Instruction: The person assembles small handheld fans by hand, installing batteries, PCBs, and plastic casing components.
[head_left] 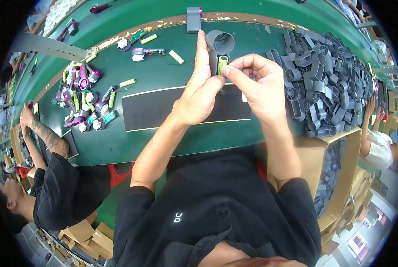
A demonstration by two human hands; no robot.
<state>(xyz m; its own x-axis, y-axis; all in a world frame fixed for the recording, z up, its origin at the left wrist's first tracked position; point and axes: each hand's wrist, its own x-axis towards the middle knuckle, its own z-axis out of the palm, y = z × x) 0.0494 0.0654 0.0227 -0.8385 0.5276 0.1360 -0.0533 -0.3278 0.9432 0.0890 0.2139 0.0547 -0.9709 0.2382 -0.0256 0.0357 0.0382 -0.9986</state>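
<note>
My left hand (198, 97) is closed round a dark grey plastic housing (220, 42), its fingers stretched along the left side and its thumb at the near end. The housing's round, hollow end points away from me. A green cylindrical battery (222, 61) shows at the narrow part of the housing; whether it sits fully inside is hidden. My right hand (262, 84) pinches at the battery's near end with thumb and forefinger, the other fingers curled. Both hands are above a black mat (156, 109) on the green table.
Left lies a pile of magenta motor units with batteries (82, 82). A loose motor assembly (139, 54) is beyond it. Many grey housings (316, 82) are heaped right, above a cardboard box (341, 178). A grey part (193, 20) stands at the far ledge. Co-workers sit both sides.
</note>
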